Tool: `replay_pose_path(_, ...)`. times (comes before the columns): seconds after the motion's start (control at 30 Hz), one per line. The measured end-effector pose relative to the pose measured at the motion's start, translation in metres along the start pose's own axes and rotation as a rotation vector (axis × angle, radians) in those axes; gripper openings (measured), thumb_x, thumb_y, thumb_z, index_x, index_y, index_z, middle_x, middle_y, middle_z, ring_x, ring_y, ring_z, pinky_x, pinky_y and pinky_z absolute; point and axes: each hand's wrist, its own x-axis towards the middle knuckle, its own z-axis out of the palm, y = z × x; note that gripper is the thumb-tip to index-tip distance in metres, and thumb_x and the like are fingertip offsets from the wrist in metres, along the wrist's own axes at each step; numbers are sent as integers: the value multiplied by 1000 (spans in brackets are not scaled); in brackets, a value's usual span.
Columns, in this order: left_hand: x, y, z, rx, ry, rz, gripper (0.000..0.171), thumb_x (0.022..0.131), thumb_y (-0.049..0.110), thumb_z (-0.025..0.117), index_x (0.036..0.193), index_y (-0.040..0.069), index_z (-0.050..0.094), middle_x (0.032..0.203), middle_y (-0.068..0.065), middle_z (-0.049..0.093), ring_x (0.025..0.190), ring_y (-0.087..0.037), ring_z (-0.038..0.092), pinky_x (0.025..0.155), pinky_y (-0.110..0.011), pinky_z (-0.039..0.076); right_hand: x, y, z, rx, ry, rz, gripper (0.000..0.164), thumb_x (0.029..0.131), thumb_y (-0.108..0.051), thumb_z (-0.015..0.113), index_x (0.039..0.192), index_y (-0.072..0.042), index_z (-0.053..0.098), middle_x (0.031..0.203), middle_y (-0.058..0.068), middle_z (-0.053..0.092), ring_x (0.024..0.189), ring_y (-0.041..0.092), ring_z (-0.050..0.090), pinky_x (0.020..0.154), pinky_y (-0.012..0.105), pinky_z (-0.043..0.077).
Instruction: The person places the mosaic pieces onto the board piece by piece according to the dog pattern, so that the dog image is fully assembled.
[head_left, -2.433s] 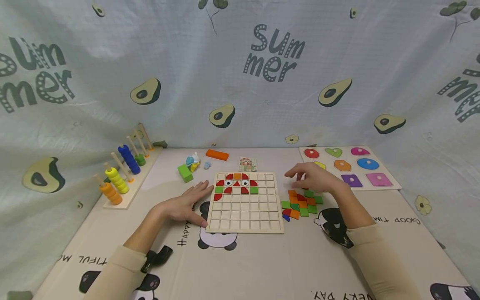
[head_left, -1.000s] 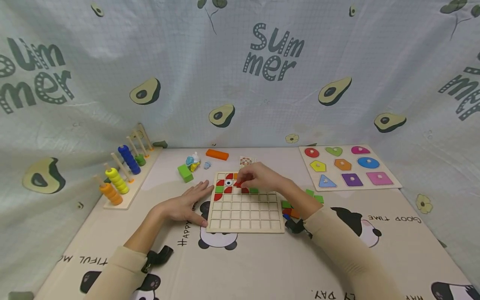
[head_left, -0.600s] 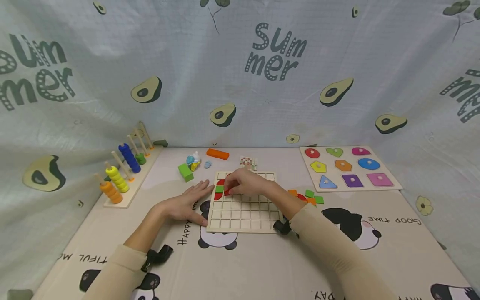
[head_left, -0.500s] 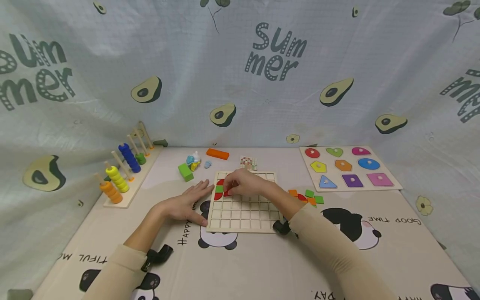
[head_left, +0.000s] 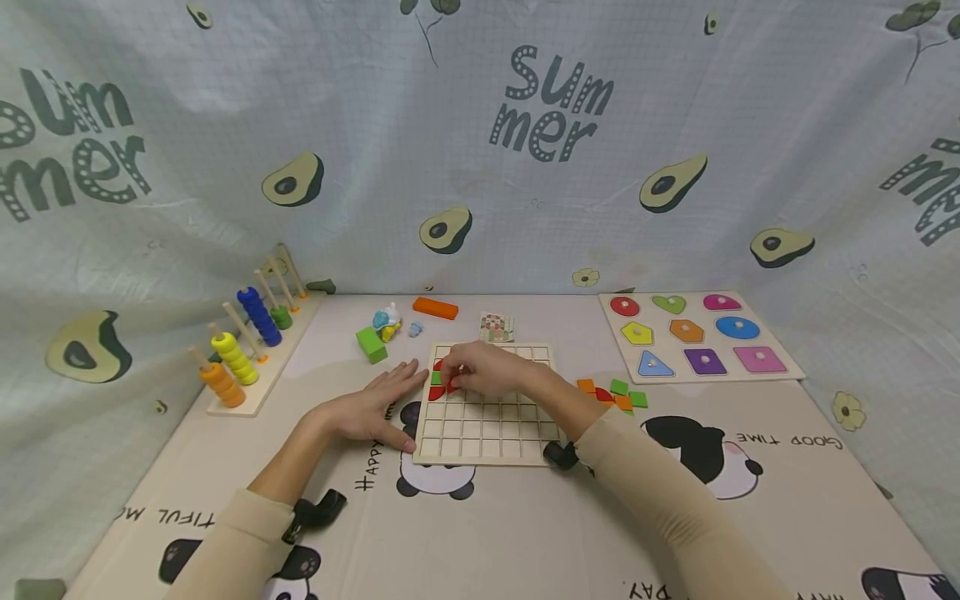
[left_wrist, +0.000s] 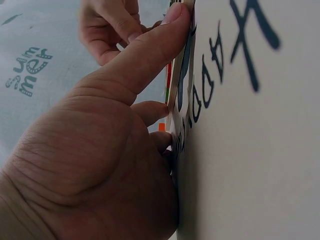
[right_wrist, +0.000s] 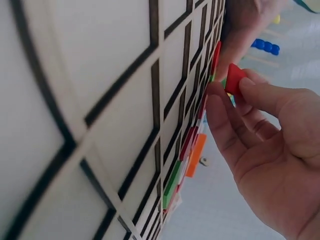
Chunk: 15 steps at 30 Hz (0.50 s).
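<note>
My left hand (head_left: 375, 404) lies spread at the left edge of a wooden grid board (head_left: 487, 442), thumb and fingertips against its side. Over the board's upper left part is my right hand (head_left: 483, 368). In the right wrist view it pinches a small red tile (right_wrist: 234, 80) between thumb and fingers, just off the board's surface. Red and green tiles sit in the grid's upper rows, among them a red tile (head_left: 436, 392) and a green tile (head_left: 436, 378) at the left. My right hand hides most of the other set tiles in the head view.
Loose orange, red and green tiles (head_left: 637, 399) lie right of the board, partly behind my right forearm. A small picture card (head_left: 497, 327) is behind the board. Around stand a peg stacker (head_left: 262, 367), a green block (head_left: 371, 344), an orange block (head_left: 435, 308) and a shape puzzle (head_left: 652, 342).
My right hand has gone from above the loose tiles leftward to the board's upper left, now with a red tile. Over the last half second it shifted slightly left. The left hand stays put.
</note>
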Motion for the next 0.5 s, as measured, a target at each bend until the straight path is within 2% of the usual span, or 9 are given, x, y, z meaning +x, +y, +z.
replay_pose_path(0.17, 0, 0, 0, 1, 3, 6, 115, 66, 60, 79, 155, 27, 14, 162, 3, -3, 147, -22, -8, 118, -51, -1, -1, -3, 1, -14, -7, -12, 11, 93, -6, 61, 99, -11, 69, 98, -1, 61, 88, 12, 54, 80, 23, 47)
replay_pose_path(0.3, 0, 0, 0, 5, 2, 6, 115, 66, 60, 79, 155, 27, 14, 162, 2, -3, 147, -23, -8, 118, -51, -1, -2, -2, 2, -7, 8, 24, 13, 90, -6, 65, 103, -9, 65, 93, 1, 65, 84, 12, 56, 76, 22, 49)
replay_pose_path(0.5, 1, 1, 0, 0, -1, -6, 115, 66, 59, 79, 155, 26, 14, 162, 3, -3, 148, -24, -8, 117, -52, -1, 0, 2, 2, -6, 22, 29, 10, 88, -6, 68, 97, -12, 70, 86, 0, 68, 77, 9, 56, 71, 21, 49)
